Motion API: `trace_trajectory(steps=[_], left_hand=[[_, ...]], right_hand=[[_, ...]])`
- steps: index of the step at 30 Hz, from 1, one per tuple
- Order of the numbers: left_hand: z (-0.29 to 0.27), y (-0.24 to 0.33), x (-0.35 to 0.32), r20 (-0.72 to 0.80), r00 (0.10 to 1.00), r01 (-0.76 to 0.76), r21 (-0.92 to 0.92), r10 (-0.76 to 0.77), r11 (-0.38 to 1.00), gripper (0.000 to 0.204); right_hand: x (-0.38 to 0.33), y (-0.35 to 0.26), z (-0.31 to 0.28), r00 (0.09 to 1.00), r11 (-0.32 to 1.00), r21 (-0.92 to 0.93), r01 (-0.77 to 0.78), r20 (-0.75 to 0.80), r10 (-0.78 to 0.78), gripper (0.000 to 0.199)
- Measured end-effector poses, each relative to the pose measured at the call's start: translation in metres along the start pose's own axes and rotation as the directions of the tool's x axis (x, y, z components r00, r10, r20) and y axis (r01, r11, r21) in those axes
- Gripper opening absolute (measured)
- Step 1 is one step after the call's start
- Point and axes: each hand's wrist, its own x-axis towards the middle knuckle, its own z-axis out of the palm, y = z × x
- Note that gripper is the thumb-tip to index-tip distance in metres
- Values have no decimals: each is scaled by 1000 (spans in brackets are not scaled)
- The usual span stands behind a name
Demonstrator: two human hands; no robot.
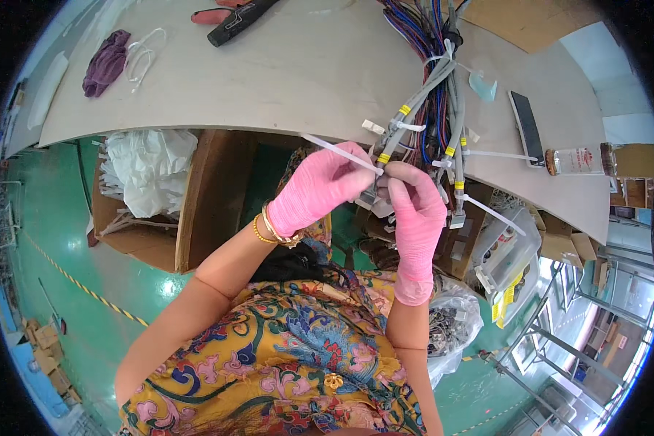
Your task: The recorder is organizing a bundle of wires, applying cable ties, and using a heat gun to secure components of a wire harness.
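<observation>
Here the white cable tie (339, 151) sits at the near edge of the bench (269, 80), pinched between both pink-gloved hands just below the hanging end of the wire bundle (432, 109). The left hand (316, 190) has its grip closed on the tie's middle, the free tail sticking up and left. The right hand (414, 203) is closed too, thumb and forefinger nipping the tie's other end against the grey connectors (381, 200). The tie looks light, thin and springy, probably slick in gloves, so it seems best held close to the head rather than by the tail. The bundle looks stiff and heavier, already strapped with more ties and yellow bands. Farther off on the bench lie a phone (527, 127), a small bottle (578, 160), a purple cloth (106, 62) and a black tool (240, 19).
</observation>
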Motion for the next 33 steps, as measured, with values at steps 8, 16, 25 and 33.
trace_trajectory(steps=[8,16,25,33], left_hand=[[0,-22,4,-47,960,-224,473,278,852,21],[10,-19,4,-73,930,-220,673,360,706,22],[15,-25,13,-80,997,-5,-78,-1,997,25],[16,-24,18,257,958,190,-236,-128,953,37]], right_hand=[[-2,-19,23,968,834,-499,238,54,-244,27],[4,-10,17,872,542,-703,460,244,-424,18],[-5,-9,6,929,760,-563,325,39,-368,9],[-16,-14,7,944,975,-62,215,-241,-223,10]])
